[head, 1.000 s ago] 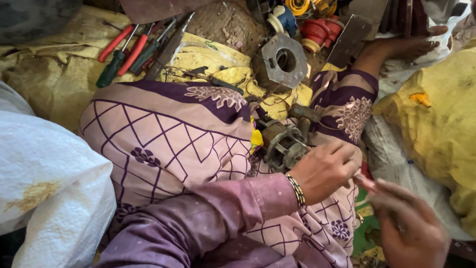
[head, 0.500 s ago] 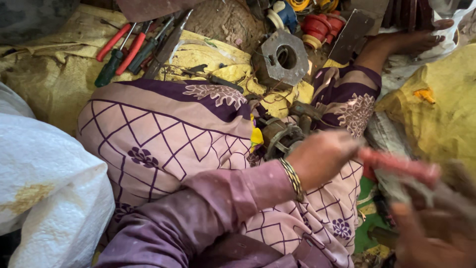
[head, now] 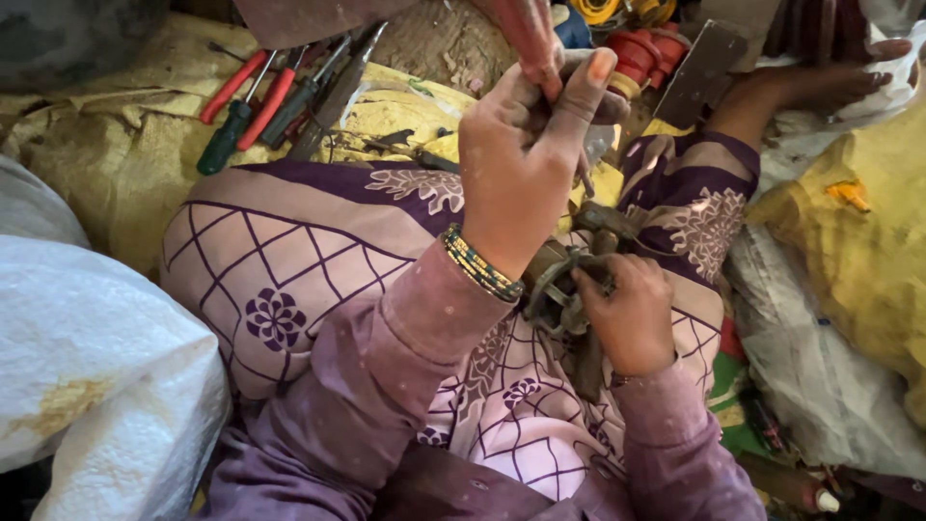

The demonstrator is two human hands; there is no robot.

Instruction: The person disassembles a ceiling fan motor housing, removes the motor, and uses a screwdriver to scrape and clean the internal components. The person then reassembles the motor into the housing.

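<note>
Single head-worn view, steeply downward, seemingly very near the lap [head: 318, 280]

White sack [head: 87, 357] at left; yellow sacking [head: 858, 232] at right.

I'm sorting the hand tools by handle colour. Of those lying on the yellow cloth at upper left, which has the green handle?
The screwdriver, lying lowest and furthest left in the cluster. The pliers beside it have red handles, and the other tools there look dark.
</note>
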